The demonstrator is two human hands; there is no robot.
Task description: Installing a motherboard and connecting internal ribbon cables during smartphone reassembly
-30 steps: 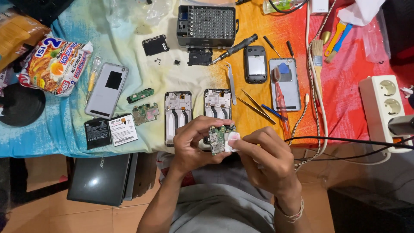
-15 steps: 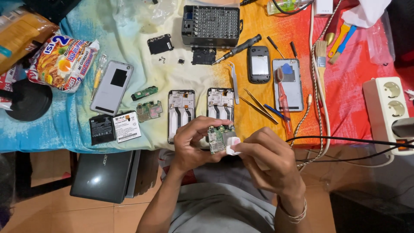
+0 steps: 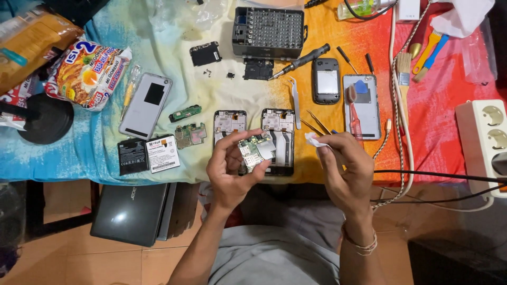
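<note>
Head view, looking down at a cluttered worktop (image 3: 158, 16). Left hand (image 3: 229, 169) is closed around a small green circuit board (image 3: 257, 149), pinching it by its edges between thumb and fingers, raised above the worktop's near edge. Right hand (image 3: 346, 166) pinches a small white wad (image 3: 312, 140) at its fingertips, just beside the board but apart from it.

Risks, as judged:
- The board is gripped only at its rim over the worktop's near edge; a slackened pinch could let it fall toward the lap or the floor.
- Heavy rubbing with the wad could snag small parts or leave fibres on the board.
- Two opened phone frames (image 3: 278, 132) lie directly under the hands; a dropped board could strike them.
- Loose screws (image 3: 208, 71) near the bit case (image 3: 269, 31) could be scattered by a sleeve or elbow.

Position: the board sits in the left hand, face up, left of the right hand's fingertips.
</note>
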